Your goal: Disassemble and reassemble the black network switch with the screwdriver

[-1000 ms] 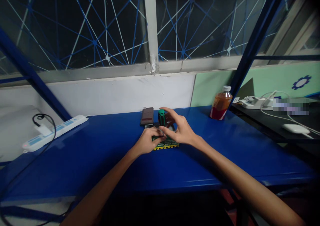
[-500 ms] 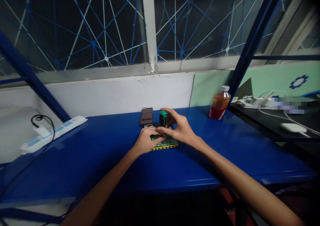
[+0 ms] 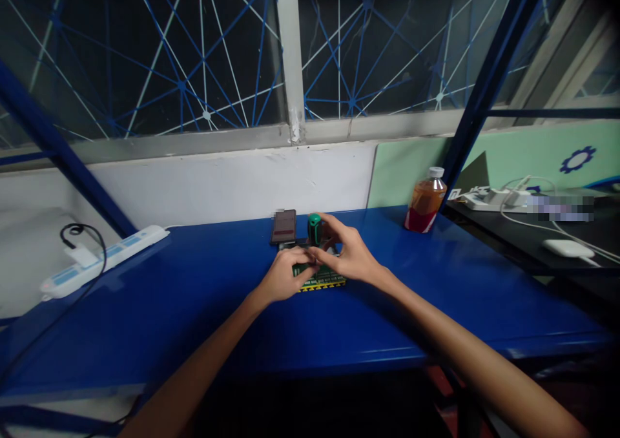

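Observation:
A green and black screwdriver stands upright, its handle on top and its lower end hidden by my fingers. My right hand curls round the handle from the right, index finger near the top and thumb lower down. Just below the handle, my left hand has its thumb and fingers closed together; what they pinch is too small to make out. Under both hands lies a green case with rows of small pale labels and a yellow-and-black front edge, partly covered by the fingers.
Behind the case, a phone lies on the blue table. A bottle of orange-brown drink stands at the back right. On the left is a white power strip with a black cable. Chargers and a white adapter sit on the dark neighbouring table.
The screwdriver handle and my right hand have shifted very slightly left. My left hand has hardly moved, its fingers still below the handle.

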### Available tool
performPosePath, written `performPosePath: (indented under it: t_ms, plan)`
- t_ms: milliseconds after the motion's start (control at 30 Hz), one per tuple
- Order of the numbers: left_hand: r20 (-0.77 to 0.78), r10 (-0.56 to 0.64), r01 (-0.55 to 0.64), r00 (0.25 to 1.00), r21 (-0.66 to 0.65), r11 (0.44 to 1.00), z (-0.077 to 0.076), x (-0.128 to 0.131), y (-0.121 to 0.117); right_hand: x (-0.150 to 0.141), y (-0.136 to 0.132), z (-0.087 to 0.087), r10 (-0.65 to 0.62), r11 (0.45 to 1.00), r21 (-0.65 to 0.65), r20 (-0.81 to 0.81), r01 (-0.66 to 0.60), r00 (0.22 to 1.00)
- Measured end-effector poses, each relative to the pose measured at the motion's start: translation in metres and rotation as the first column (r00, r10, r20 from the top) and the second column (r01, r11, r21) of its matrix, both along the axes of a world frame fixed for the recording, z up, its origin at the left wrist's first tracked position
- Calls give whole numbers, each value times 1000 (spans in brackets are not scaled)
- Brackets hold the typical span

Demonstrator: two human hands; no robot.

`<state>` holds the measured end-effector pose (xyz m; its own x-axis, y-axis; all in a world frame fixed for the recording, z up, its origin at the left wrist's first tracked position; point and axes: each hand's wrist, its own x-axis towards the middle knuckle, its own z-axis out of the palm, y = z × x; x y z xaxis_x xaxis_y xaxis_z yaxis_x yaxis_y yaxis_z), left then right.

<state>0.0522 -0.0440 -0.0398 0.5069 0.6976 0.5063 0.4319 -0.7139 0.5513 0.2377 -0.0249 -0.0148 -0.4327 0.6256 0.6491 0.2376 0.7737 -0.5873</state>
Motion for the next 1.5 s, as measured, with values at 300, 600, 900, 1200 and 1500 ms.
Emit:
performPosePath:
  t_ms: [300,600,900,1200,1500]
  plan:
    - [44,96,-96,994,-5,995,-4,0,3,-1,-3,4,-2,1000,-1,-11,2,1000]
    - [12,24,-23,1000,-24,999,0,1,0,1,-4,5,75,997,-1,1,-75,997]
    - [47,118,-120,992,33,992,-4,3,2,0,-4,6,25,999,-36,-1,-25,1000]
    - [13,41,-41,999,21,999,-1,1,0,4,-7,10,108,993,-52,63,-105,992]
    - [35,99,-101,995,67,993,-4,2,1,5,-2,4,-3,1000,13,71,2,997]
